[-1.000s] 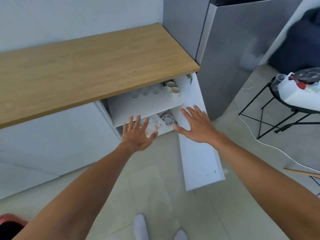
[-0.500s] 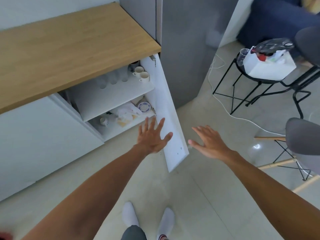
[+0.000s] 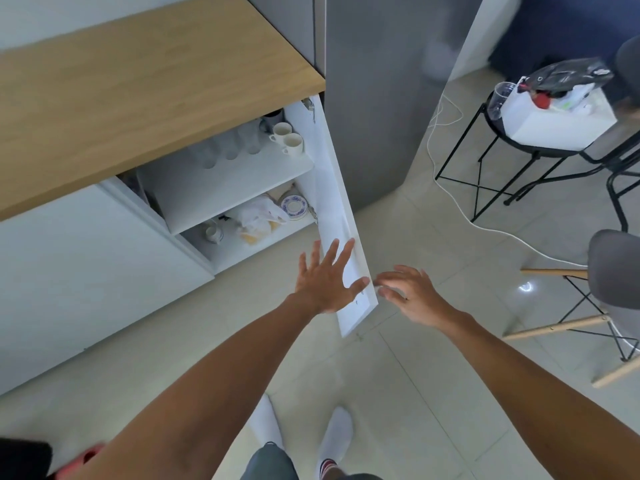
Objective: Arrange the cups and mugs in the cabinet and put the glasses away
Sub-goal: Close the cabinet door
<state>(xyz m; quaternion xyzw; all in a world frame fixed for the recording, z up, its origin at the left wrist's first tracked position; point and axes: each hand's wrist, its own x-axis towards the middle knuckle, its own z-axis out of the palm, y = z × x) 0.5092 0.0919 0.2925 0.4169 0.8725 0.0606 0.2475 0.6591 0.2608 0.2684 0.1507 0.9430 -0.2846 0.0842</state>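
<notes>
**Both hands at the open cabinet door, cups and glasses on the shelves**

The left hand [image 3: 323, 284] is spread wide, fingers splayed and holding nothing, with its palm over the inner face of the open cabinet door [image 3: 332, 188] near the door's free lower corner. The right hand [image 3: 412, 292] is on the other side of that door edge, fingers loosely extended and parted, its grip empty too; the fingertips sit just beside the edge, and whether they touch it cannot be told because of blur.

The door swings out toward the person from a white cabinet [image 3: 104, 258] under a wooden counter [image 3: 145, 91]. On the upper shelf [image 3: 221, 188], a row of clear glasses [image 3: 228, 147] stands toward the back, faint and blurred. To their right, near the hinge side, two white mugs [image 3: 287, 138] stand touching each other, with a darker mug [image 3: 272, 117] behind them. On the lower shelf [image 3: 235, 251] stands a small cup [image 3: 212, 233] at the left, a crumpled plastic bag [image 3: 258, 218] in the middle, and a blue-patterned saucer [image 3: 293, 206] at the right.

Well apart to the right, a black wire-legged stand [image 3: 519, 161] carries a white box [image 3: 554, 123] and a clear plastic cup [image 3: 500, 98]. A grey chair [image 3: 613, 271] stands on the tiled floor [image 3: 415, 393].
</notes>
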